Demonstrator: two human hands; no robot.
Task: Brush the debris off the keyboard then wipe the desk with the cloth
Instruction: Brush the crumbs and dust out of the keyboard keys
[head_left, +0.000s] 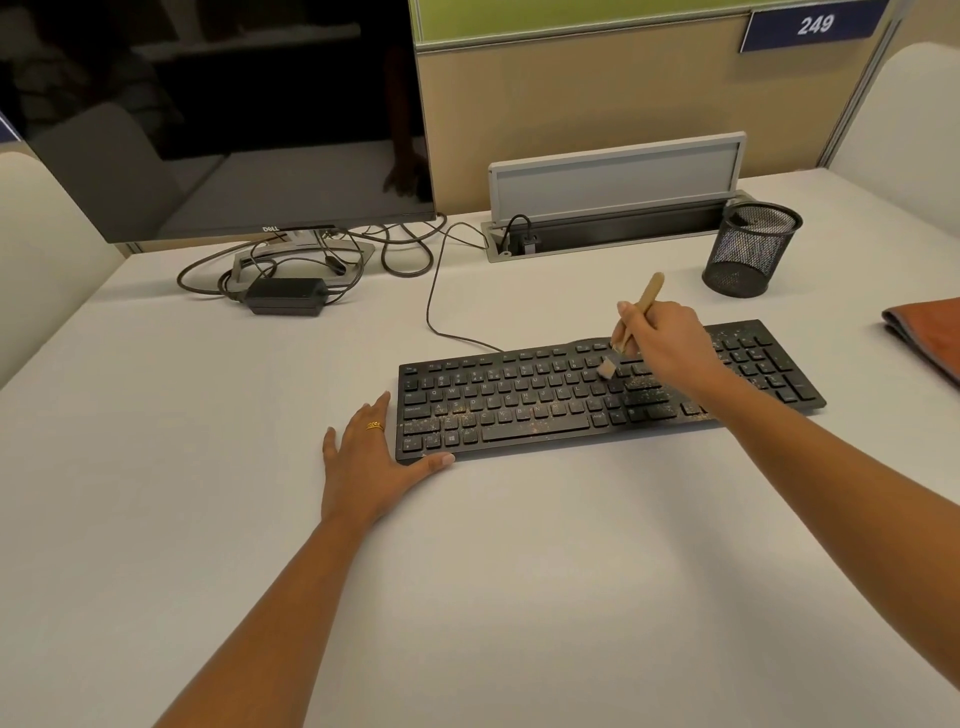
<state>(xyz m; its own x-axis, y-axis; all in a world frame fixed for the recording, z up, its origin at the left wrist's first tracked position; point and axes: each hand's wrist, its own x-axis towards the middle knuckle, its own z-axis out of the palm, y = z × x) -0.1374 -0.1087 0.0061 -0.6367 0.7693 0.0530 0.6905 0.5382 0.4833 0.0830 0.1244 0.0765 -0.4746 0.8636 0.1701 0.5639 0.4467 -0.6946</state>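
Note:
A black keyboard (519, 405) lies on the white desk (467, 571), speckled with light debris, thickest on its lower left keys and right half. My right hand (670, 338) grips a small wooden-handled brush (649, 296); its pale bristles touch the upper middle keys. My left hand (369, 462) rests flat on the desk against the keyboard's left end, with the thumb along the front corner. A folded orange-brown cloth (924, 327) lies at the desk's right edge.
A dark monitor (218, 114) stands at the back left, with tangled cables and a black power brick (285, 296) under it. An open cable tray (613, 208) sits at the back. A black mesh pen cup (748, 249) stands behind the keyboard's right end.

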